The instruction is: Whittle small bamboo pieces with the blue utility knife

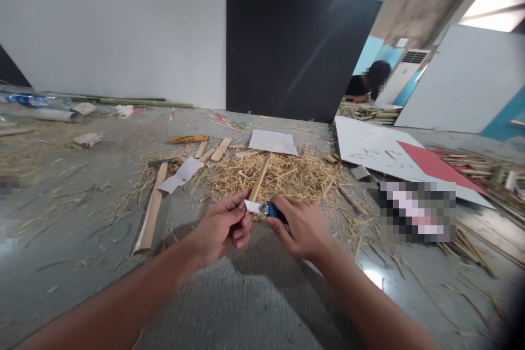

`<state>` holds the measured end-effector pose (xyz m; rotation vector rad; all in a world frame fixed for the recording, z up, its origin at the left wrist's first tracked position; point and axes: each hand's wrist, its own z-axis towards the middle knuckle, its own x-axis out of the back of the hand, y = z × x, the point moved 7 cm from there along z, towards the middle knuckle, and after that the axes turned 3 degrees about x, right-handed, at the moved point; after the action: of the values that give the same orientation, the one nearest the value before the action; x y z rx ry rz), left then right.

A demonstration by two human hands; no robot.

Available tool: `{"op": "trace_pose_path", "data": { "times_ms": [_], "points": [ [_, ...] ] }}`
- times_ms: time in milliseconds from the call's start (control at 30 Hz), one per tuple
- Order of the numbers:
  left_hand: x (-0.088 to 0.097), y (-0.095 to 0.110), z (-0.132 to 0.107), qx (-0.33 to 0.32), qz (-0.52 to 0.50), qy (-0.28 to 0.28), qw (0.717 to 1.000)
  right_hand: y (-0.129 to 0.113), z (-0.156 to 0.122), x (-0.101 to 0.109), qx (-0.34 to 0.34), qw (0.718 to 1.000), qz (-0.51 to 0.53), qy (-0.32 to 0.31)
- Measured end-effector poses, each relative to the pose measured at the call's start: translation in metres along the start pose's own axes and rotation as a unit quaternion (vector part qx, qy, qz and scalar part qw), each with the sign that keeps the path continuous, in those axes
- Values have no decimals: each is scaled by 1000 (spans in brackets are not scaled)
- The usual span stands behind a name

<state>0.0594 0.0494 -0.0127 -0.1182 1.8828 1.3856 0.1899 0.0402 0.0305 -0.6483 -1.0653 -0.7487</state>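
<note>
My left hand [229, 222] is closed around the near end of a flat bamboo strip [260, 178], which points away from me over a heap of pale shavings [303, 178]. In my right hand [301, 227] is a utility knife with a blue handle [279, 213]. Its bright blade [252, 206] lies across the strip, close to my left fingertips. Part of the knife handle is hidden by my right fingers.
Left of the heap lie a long wooden slat [151, 210], a torn paper piece [180, 175] and a yellow tube [189, 139]. White paper [274, 143] lies behind. A white and red board [377, 145] is at right. Beyond, a person [365, 85] leans over bamboo pieces.
</note>
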Motion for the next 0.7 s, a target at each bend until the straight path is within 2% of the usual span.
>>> {"op": "trace_pose_path", "data": {
  "times_ms": [233,367,700],
  "points": [
    [-2,3,2,-2,-19,-16,1000,3,2,5,-11,1000,-12,21],
    [1,6,4,-9,-15,-12,1000,6,5,5,-24,1000,-16,12],
    [-7,9,6,-19,-4,-25,1000,33,8,17,-97,995,-29,25]
  ]
}}
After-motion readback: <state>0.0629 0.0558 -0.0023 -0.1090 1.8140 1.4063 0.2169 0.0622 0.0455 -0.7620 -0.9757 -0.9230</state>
